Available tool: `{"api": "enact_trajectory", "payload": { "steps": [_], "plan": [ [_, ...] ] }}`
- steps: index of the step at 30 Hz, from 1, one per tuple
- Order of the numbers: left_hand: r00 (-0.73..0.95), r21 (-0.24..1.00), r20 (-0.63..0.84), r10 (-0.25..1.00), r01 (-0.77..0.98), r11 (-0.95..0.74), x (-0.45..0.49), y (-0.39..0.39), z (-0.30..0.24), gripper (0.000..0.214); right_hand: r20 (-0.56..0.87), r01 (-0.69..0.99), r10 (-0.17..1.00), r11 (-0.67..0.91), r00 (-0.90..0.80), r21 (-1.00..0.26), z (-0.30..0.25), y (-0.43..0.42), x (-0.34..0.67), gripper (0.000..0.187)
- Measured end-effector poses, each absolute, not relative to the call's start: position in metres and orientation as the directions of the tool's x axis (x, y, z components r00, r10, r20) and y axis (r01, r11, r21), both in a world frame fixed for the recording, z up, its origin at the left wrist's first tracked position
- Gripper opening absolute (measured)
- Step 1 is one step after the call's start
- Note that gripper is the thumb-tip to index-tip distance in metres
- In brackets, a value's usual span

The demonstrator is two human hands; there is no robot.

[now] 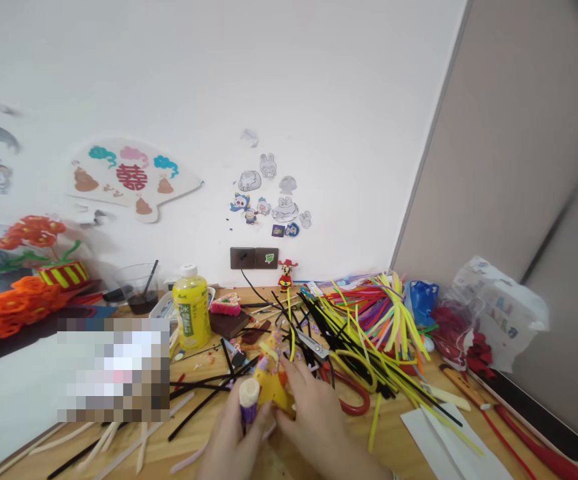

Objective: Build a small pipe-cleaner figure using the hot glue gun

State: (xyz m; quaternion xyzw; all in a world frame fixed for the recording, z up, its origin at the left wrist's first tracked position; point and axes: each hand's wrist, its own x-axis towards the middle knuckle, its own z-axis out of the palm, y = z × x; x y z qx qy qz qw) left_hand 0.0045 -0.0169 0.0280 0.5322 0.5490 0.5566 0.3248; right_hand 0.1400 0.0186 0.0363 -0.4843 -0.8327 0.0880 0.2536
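Low in the middle of the view, my left hand (233,427) and my right hand (313,410) meet around a small yellow craft figure (271,390) with orange and pinkish parts. A purple, cream-topped cylindrical piece (249,400) stands up at my left fingers; whether it belongs to the figure I cannot tell. The fingers of both hands are closed on the figure's sides, partly hiding it. Close to my right hand lie scissors with red handles (357,402), their blades (313,345) pointing away to the left. Black pipe cleaners (203,383) are scattered beside my left hand.
A yellow-liquid bottle (192,313) stands behind my left hand. Bundled coloured pipe cleaners (379,310) spread at the back right. White paper (451,440) lies front right, near a plastic bag (499,307). Orange craft flowers (33,230) and a cup (139,290) are left.
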Motion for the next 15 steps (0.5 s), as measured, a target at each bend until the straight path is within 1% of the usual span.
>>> {"api": "enact_trajectory", "payload": {
  "steps": [3, 7, 10, 13, 14, 15],
  "plan": [
    [-0.166, 0.976, 0.210, 0.963, 0.101, -0.195, 0.009, -0.021, 0.026, 0.043, 0.345, 0.791, 0.871, 0.471, -0.349, -0.390, 0.035, 0.022, 0.139, 0.056],
    [-0.144, 0.992, 0.128, 0.981, 0.009, -0.128, 0.008, -0.023, 0.029, 0.045, 0.412, 0.743, 0.864, 0.474, -0.289, -0.472, 0.036, 0.028, 0.151, 0.051],
    [-0.103, 0.995, 0.094, 0.990, -0.004, -0.095, 0.005, -0.022, 0.036, 0.043, 0.450, 0.670, 0.878, 0.434, -0.165, -0.602, 0.037, 0.036, 0.166, 0.040],
    [-0.088, 0.994, 0.086, 0.992, 0.071, -0.080, 0.005, -0.021, 0.044, 0.035, 0.413, 0.535, 0.910, 0.367, -0.036, -0.761, 0.039, 0.044, 0.177, 0.023],
    [-0.101, 0.993, 0.079, 0.992, 0.097, -0.069, 0.005, -0.021, 0.045, 0.033, 0.393, 0.472, 0.919, 0.356, -0.020, -0.807, 0.039, 0.046, 0.179, 0.021],
    [-0.129, 0.991, 0.071, 0.989, 0.118, -0.056, 0.005, -0.020, 0.046, 0.032, 0.374, 0.403, 0.927, 0.349, -0.018, -0.846, 0.039, 0.047, 0.179, 0.023]
  ]
}}
